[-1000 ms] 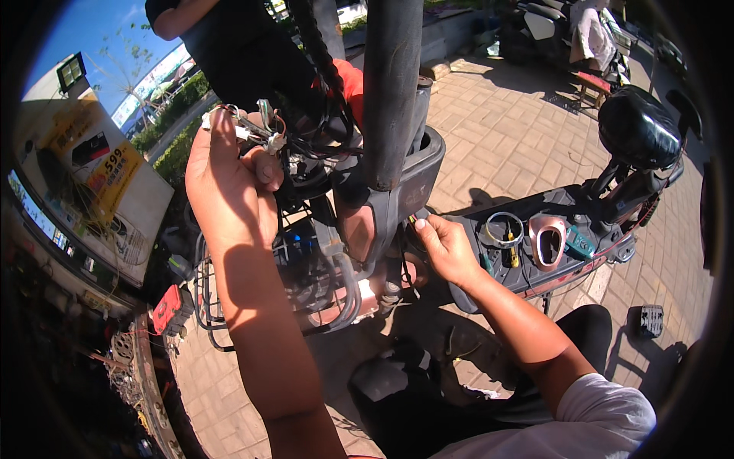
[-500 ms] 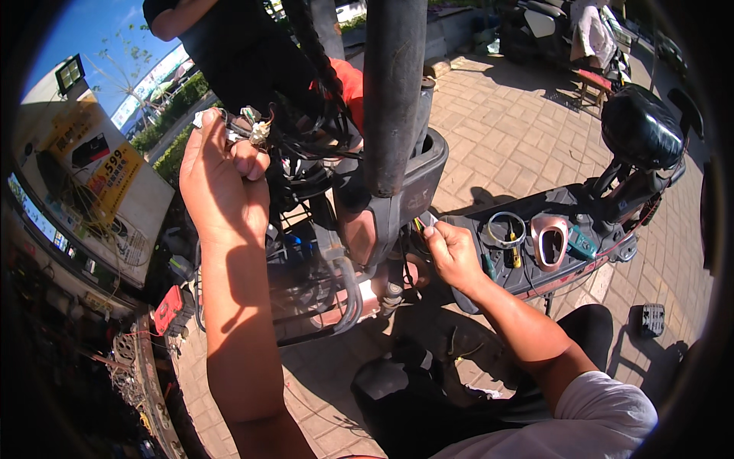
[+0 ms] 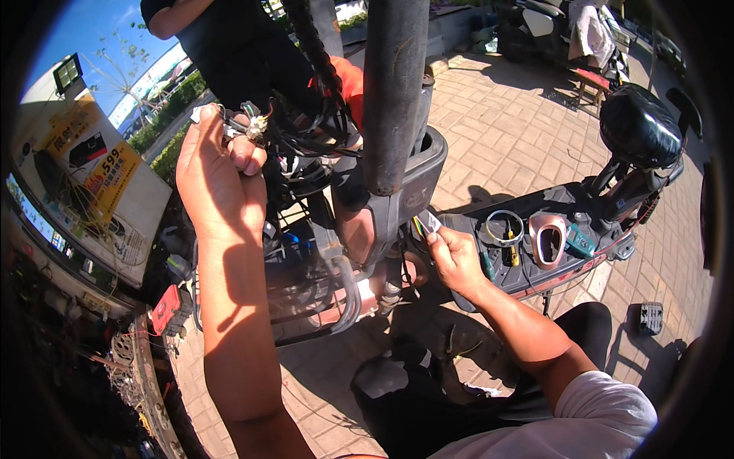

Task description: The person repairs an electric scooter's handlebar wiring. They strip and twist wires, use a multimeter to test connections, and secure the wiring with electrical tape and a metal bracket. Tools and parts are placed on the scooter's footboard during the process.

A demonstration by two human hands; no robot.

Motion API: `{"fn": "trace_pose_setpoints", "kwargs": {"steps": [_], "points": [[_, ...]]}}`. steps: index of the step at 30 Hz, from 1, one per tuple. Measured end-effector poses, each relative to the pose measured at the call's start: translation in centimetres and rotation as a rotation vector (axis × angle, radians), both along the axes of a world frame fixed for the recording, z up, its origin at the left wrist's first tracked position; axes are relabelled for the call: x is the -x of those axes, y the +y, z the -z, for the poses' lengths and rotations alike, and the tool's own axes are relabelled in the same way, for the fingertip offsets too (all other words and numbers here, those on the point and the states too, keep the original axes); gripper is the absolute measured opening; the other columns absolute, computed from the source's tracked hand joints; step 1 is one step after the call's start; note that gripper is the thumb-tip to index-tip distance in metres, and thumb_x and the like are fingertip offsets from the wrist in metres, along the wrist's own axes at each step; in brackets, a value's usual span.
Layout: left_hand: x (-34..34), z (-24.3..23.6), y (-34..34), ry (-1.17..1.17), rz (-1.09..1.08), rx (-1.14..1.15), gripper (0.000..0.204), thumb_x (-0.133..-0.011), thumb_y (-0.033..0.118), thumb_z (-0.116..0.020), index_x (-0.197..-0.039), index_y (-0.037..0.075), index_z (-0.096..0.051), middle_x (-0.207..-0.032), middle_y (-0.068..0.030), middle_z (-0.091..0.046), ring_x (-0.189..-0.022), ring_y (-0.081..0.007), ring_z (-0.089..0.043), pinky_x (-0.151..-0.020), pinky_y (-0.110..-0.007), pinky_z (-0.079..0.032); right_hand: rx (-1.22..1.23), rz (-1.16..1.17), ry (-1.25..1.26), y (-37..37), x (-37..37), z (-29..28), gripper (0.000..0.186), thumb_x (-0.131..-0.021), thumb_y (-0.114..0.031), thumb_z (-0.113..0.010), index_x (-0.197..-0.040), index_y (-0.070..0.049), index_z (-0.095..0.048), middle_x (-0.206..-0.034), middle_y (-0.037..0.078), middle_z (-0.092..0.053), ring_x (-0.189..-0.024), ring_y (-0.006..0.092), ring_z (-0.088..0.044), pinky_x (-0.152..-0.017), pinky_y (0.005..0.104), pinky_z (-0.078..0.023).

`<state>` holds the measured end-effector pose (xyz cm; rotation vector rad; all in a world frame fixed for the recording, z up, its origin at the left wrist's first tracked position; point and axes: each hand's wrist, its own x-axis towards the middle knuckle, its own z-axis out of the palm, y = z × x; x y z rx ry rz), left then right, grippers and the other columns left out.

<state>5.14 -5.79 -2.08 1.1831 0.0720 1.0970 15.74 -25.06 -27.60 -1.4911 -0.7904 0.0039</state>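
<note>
My left hand (image 3: 218, 172) is raised at the upper left, its fingers closed around a bundle of wires with white plug connectors (image 3: 256, 127). Dark cables run from there toward the opened front of an electric scooter. Lower and to the right, my right hand (image 3: 456, 262) pinches a white connector (image 3: 429, 222) with thin coloured wires, beside the scooter's dark front panel (image 3: 417, 187). Between my two hands rises the thick grey steering column (image 3: 394, 99). The grip of my right fingertips is partly hidden.
On the scooter's footboard lie a clear ring (image 3: 505, 228), a yellow screwdriver (image 3: 513, 249), a pink oval trim piece (image 3: 548, 241) and a teal tool (image 3: 580, 242). A black seat (image 3: 641, 126) stands farther right. A person in dark clothes (image 3: 237, 53) stands beyond the scooter. A red box (image 3: 170, 310) sits left.
My left hand has shifted very slightly left with the wires. My right hand has turned a little, and more of the white connector shows above its fingers.
</note>
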Motion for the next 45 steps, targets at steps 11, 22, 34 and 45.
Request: {"fn": "trace_pose_setpoints", "kwargs": {"steps": [11, 22, 34, 45], "points": [[0.9, -0.2, 0.9, 0.029, 0.119, 0.014, 0.013, -0.096, 0.018, -0.064, -0.09, 0.008, -0.06, -0.065, 0.0021, -0.049, -0.054, -0.0088, -0.039, -0.052, -0.025, -0.032, -0.119, -0.136, 0.079, -4.6, 1.0, 3.9, 0.02, -0.103, -0.019, -0.052, -0.095, -0.002, -0.058, -0.081, -0.002, -0.049, -0.07, 0.0062, -0.043, -0.061, 0.0223, -0.037], [5.3, 3.0, -5.4, 0.053, -0.313, -0.196, 0.035, -0.1, 0.023, -0.058, -0.126, -0.001, -0.054, -0.123, -0.0126, -0.058, -0.088, -0.0179, -0.062, -0.079, -0.034, -0.051, -0.258, -0.055, -0.041, -7.4, 1.8, 0.2, 0.018, -0.099, -0.013, -0.056, -0.089, 0.003, -0.058, -0.086, 0.009, -0.055, -0.076, 0.0167, -0.054, -0.068, 0.03, -0.045], [1.8, 5.4, -6.0, 0.442, -0.272, -0.238, 0.033, -0.096, 0.021, -0.065, -0.114, -0.006, -0.06, -0.104, -0.0127, -0.066, -0.085, -0.0187, -0.064, -0.078, -0.03, -0.056, -0.016, 0.052, -0.056, -3.4, -1.3, -1.7, 0.023, -0.094, -0.023, -0.063, -0.097, 0.0, -0.065, -0.084, 0.017, -0.064, -0.079, 0.031, -0.064, -0.073, 0.0385, -0.051], [-4.9, 5.0, -2.8, 0.284, 0.006, 0.11, 0.037, -0.099, 0.032, -0.059, -0.121, 0.002, -0.059, -0.107, -0.0081, -0.066, -0.095, -0.0195, -0.063, -0.085, -0.037, -0.052, 0.253, 0.39, -0.242, -0.3, 2.0, 0.0, 0.035, -0.083, -0.027, -0.072, -0.108, -0.006, -0.061, -0.093, 0.012, -0.061, -0.071, 0.0363, -0.065, -0.061, 0.043, -0.053]]}}
